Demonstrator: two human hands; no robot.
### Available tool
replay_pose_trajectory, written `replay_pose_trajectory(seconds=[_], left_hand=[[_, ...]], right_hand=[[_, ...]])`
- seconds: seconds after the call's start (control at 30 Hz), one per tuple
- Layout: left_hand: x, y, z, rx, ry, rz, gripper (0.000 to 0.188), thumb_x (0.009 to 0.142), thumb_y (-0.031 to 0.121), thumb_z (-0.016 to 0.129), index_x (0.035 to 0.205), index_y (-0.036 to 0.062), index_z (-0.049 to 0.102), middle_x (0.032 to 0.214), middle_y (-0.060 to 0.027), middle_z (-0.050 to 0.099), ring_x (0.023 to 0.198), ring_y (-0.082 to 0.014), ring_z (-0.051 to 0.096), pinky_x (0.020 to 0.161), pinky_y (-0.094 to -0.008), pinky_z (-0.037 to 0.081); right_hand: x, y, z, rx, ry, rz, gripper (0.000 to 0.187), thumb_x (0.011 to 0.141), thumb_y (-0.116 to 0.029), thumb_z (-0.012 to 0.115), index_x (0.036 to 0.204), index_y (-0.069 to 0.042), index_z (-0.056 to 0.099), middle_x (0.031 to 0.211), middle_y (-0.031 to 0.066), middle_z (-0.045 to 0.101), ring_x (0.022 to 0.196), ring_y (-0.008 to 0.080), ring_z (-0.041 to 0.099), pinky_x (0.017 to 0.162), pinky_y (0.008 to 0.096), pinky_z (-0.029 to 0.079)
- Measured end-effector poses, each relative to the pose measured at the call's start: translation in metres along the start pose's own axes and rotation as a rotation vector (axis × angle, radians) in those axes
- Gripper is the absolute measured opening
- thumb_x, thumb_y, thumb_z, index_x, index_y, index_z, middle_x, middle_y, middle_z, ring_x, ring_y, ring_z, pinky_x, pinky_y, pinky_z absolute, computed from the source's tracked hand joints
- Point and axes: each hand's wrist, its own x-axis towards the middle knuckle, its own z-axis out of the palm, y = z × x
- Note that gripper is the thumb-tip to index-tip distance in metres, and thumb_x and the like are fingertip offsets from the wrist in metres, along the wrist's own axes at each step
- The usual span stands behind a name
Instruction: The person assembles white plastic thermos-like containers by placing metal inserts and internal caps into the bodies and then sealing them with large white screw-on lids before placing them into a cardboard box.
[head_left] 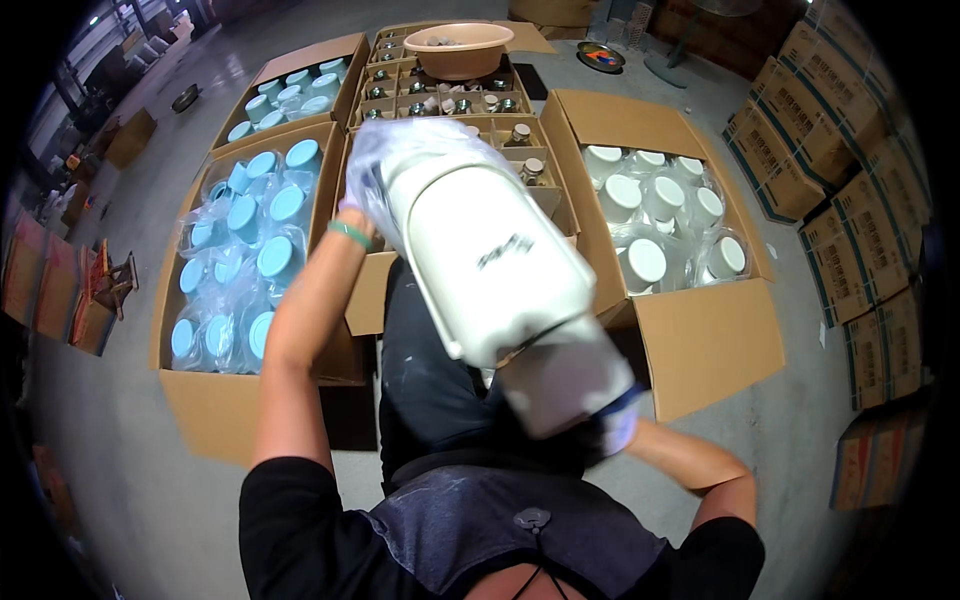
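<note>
Across my lap a large white plastic thermos jug (490, 250) lies tilted, its upper end wrapped in a crumpled clear plastic bag (430, 135). My left hand (362, 195), thinly gloved with a green band on the wrist, grips that bagged end; the bag and jug hide most of its fingers. At the lower end, my right hand (620, 425), also gloved and smeared by motion, is at a blurred pale boxy part (565, 375). Whether that part is joined to the jug I cannot tell. Behind the jug is a divided carton (558, 190) with glass-like bottle necks.
To the left, a carton (165, 290) holds bagged light-blue-lidded containers; another carton (250, 85) stands behind it. A right-hand carton (705, 330) holds bagged white-lidded ones. A peach basin (460, 62) sits on the far cartons. Stacked boxes (830, 110) line the right.
</note>
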Motion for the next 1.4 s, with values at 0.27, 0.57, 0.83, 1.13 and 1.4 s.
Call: replay_pose_trajectory(seconds=[0.27,0.57,0.83,1.13,1.4], left_hand=[[0.030,0.028,0.085,0.456,-0.195,-0.078,0.038,0.106,0.028,0.038,0.126,0.0013,0.057,0.122,-0.0134,0.064,0.108,-0.0212,0.064,0.096,-0.0371,0.053],[-0.048,0.029,0.200,0.784,-0.085,0.154,0.035,0.102,0.037,0.052,0.108,0.0041,0.063,0.098,-0.0039,0.066,0.087,-0.0110,0.061,0.078,-0.0281,0.051],[-0.070,0.038,0.158,1.673,-0.292,0.476,0.033,0.097,0.027,0.056,0.119,0.0032,0.064,0.116,-0.0149,0.066,0.118,-0.0303,0.059,0.097,-0.0369,0.046],[-0.072,0.001,0.171,1.494,-0.152,0.444,0.029,0.101,0.015,0.050,0.123,-0.0006,0.061,0.100,-0.0047,0.066,0.088,-0.0088,0.059,0.082,-0.0248,0.047],[-0.039,0.024,0.115,1.198,-0.078,0.456,0.042,0.106,0.023,0.034,0.138,-0.0016,0.047,0.137,-0.0155,0.054,0.131,-0.0254,0.048,0.113,-0.0397,0.034]], right_hand=[[0.089,-0.070,0.003,-1.066,-0.141,-0.930,0.040,0.083,-0.029,0.065,0.120,-0.015,0.068,0.117,0.0121,0.062,0.113,0.0317,0.057,0.107,0.0515,0.037],[0.302,-0.086,-0.049,0.513,-0.323,0.486,0.046,0.102,-0.038,0.046,0.123,-0.001,0.063,0.116,0.0140,0.068,0.107,0.0242,0.067,0.091,0.0358,0.054],[0.155,-0.016,0.032,-1.585,-0.443,-0.184,0.021,0.086,-0.018,0.059,0.104,-0.010,0.066,0.096,0.0092,0.062,0.095,0.0287,0.063,0.070,0.0393,0.054],[0.175,-0.164,-0.027,-1.365,-0.270,-0.141,0.032,0.082,-0.017,0.069,0.112,-0.007,0.069,0.115,0.0194,0.065,0.106,0.0359,0.063,0.091,0.0401,0.052],[0.290,-0.146,0.011,-0.808,-0.197,-0.876,0.037,0.093,-0.019,0.060,0.125,-0.002,0.060,0.120,0.0180,0.064,0.114,0.0347,0.061,0.100,0.0399,0.047]])
